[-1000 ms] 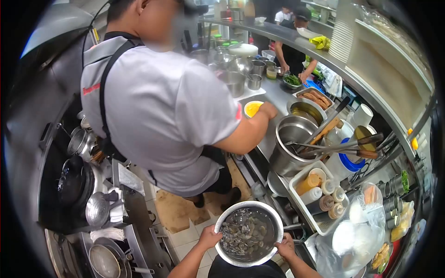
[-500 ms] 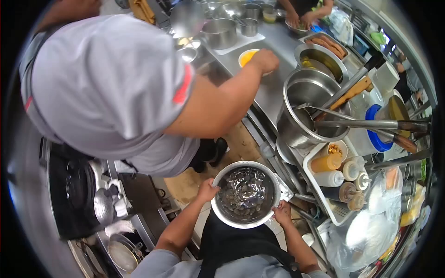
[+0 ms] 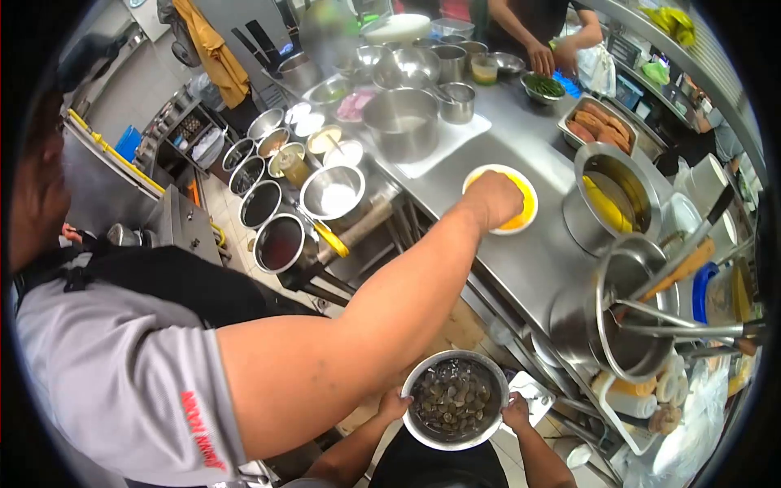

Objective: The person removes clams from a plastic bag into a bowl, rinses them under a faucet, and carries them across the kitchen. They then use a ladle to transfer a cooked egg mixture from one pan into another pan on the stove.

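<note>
Here, fingers (image 3: 514, 409) tight on the bowl's rim (image 3: 454, 445)

Commercial kitchen, steel counter (image 3: 529, 272), metal pots (image 3: 576, 325)

At five o'clock, the clam basin (image 3: 452, 445) partly hides the right hand (image 3: 515, 413); at two, a co-worker's hand (image 3: 494, 201) partly covers a yellow-filled bowl (image 3: 534, 213); at one, the top edge crops another worker (image 3: 545, 20).
</note>
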The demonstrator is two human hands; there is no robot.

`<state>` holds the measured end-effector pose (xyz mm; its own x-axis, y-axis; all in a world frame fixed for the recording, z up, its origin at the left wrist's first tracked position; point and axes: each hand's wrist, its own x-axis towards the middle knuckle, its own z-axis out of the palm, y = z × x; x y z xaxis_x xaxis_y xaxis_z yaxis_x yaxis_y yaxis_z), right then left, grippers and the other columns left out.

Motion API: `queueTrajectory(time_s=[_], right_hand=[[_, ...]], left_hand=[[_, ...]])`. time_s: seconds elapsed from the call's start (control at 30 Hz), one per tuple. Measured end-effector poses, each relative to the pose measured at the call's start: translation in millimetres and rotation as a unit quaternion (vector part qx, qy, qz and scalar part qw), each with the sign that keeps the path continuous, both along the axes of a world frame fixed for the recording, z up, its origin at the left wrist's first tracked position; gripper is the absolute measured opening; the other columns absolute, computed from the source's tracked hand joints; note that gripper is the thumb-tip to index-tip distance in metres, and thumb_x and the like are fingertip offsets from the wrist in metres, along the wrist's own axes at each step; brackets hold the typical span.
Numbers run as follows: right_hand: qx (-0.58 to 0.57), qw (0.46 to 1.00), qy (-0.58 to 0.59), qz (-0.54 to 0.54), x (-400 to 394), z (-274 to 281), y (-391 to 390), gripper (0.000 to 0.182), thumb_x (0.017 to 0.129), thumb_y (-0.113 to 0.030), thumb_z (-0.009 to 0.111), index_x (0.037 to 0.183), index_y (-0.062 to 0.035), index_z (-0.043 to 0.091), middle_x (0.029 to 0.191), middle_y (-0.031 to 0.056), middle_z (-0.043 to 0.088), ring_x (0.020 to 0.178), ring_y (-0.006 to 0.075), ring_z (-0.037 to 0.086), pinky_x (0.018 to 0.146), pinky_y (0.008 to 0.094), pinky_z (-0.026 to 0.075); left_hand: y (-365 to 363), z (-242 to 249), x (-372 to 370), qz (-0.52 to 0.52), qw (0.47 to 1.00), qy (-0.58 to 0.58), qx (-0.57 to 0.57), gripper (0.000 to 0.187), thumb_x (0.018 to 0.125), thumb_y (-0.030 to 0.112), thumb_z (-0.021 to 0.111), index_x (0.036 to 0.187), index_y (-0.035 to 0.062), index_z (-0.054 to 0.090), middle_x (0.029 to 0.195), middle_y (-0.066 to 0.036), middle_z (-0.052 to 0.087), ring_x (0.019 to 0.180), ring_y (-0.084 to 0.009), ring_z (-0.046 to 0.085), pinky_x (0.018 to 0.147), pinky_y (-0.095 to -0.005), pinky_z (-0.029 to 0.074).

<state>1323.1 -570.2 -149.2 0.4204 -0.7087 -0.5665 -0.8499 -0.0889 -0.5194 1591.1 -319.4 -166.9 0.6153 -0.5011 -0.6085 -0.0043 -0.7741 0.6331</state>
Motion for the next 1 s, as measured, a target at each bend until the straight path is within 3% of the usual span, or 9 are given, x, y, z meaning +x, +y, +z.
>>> queueTrajectory(time_s=[0.07, 0.13, 0.37, 0.53, 0.6, 0.7, 0.8, 0.83, 1.0], right_hand=[[-0.037, 0.999, -0.03, -0.008, 19, -25, 1, 0.031, 0.068, -0.011, 0.067, 0.096, -0.0038, 0.06, 0.083, 0.0167, 0.066, 0.081, 0.0331, 0.064, 0.074, 0.0401, 0.05], [-0.005, 1.0, -0.007, -0.001, 56, 14, -4, 0.028, 0.068, -0.013, 0.069, 0.094, -0.0046, 0.061, 0.088, 0.0172, 0.067, 0.085, 0.0344, 0.065, 0.076, 0.041, 0.049], [-0.005, 1.0, -0.018, -0.017, 103, -60, -19, 0.027, 0.073, -0.016, 0.066, 0.097, -0.0044, 0.062, 0.096, 0.0199, 0.067, 0.094, 0.0383, 0.064, 0.08, 0.0424, 0.049], [-0.02, 0.999, 0.034, 0.01, 106, -150, -26, 0.029, 0.077, -0.011, 0.056, 0.105, -0.0043, 0.06, 0.106, 0.0232, 0.064, 0.104, 0.0407, 0.06, 0.088, 0.0442, 0.048], [0.007, 0.996, 0.088, -0.006, 125, -135, -31, 0.03, 0.077, -0.011, 0.056, 0.106, -0.0052, 0.06, 0.107, 0.0241, 0.064, 0.105, 0.0408, 0.06, 0.087, 0.0445, 0.048], [0.006, 0.996, 0.083, -0.018, 113, -208, -29, 0.029, 0.075, -0.025, 0.069, 0.097, -0.0079, 0.06, 0.098, 0.0182, 0.065, 0.097, 0.0369, 0.062, 0.082, 0.043, 0.048], [-0.034, 0.998, 0.047, -0.02, 92, -266, -20, 0.027, 0.075, -0.025, 0.069, 0.096, -0.008, 0.06, 0.098, 0.017, 0.066, 0.095, 0.0371, 0.062, 0.081, 0.0424, 0.049], [-0.032, 0.998, 0.052, -0.021, 85, -280, -17, 0.027, 0.075, -0.025, 0.069, 0.096, -0.008, 0.06, 0.098, 0.017, 0.066, 0.095, 0.0371, 0.062, 0.081, 0.0424, 0.049], [0.005, 0.995, 0.088, -0.042, 60, -373, -1, 0.03, 0.076, -0.012, 0.065, 0.105, -0.0059, 0.061, 0.097, 0.0189, 0.067, 0.089, 0.0338, 0.065, 0.08, 0.0402, 0.05]], left_hand=[[-6, 1, 29, 0.021, 1.0, 0.004, 0.022, 0.027, 0.08, 0.026, 0.069, 0.101, 0.0092, 0.068, 0.09, -0.016, 0.07, 0.088, -0.03, 0.068, 0.081, -0.0419, 0.051], [-12, 7, 49, -0.017, 0.999, -0.024, 0.042, 0.026, 0.08, 0.028, 0.069, 0.099, 0.0098, 0.068, 0.087, -0.017, 0.069, 0.088, -0.0318, 0.067, 0.08, -0.0423, 0.051], [-16, -62, 95, -0.106, 0.985, -0.103, 0.089, 0.033, 0.085, 0.035, 0.06, 0.109, 0.0125, 0.063, 0.102, -0.018, 0.066, 0.098, -0.0364, 0.063, 0.086, -0.0447, 0.049], [-36, -116, 102, -0.047, 0.995, -0.012, 0.083, 0.03, 0.082, 0.028, 0.061, 0.105, 0.0071, 0.059, 0.095, -0.016, 0.064, 0.087, -0.0316, 0.063, 0.073, -0.0411, 0.051], [-33, -145, 99, 0.003, 0.995, 0.048, 0.088, 0.03, 0.082, 0.025, 0.061, 0.103, 0.005, 0.057, 0.093, -0.015, 0.063, 0.083, -0.0297, 0.063, 0.068, -0.0397, 0.052], [-28, -192, 93, 0.088, 0.983, 0.128, 0.095, 0.029, 0.08, 0.02, 0.062, 0.101, 0.0017, 0.055, 0.089, -0.014, 0.062, 0.076, -0.0268, 0.063, 0.06, -0.0376, 0.053], [-30, -232, 85, 0.145, 0.968, 0.177, 0.104, 0.028, 0.079, 0.016, 0.062, 0.099, -0.0015, 0.053, 0.084, -0.013, 0.06, 0.069, -0.024, 0.063, 0.052, -0.0355, 0.054], [-30, -243, 82, 0.144, 0.962, 0.198, 0.12, 0.019, 0.082, 0.016, 0.058, 0.098, 0.0056, 0.055, 0.093, -0.009, 0.06, 0.08, -0.0234, 0.059, 0.063, -0.0393, 0.055], [-30, -296, 75, 0.156, 0.954, 0.226, 0.119, 0.02, 0.083, 0.015, 0.055, 0.1, 0.0041, 0.055, 0.1, -0.012, 0.06, 0.089, -0.0261, 0.059, 0.069, -0.0426, 0.055]])
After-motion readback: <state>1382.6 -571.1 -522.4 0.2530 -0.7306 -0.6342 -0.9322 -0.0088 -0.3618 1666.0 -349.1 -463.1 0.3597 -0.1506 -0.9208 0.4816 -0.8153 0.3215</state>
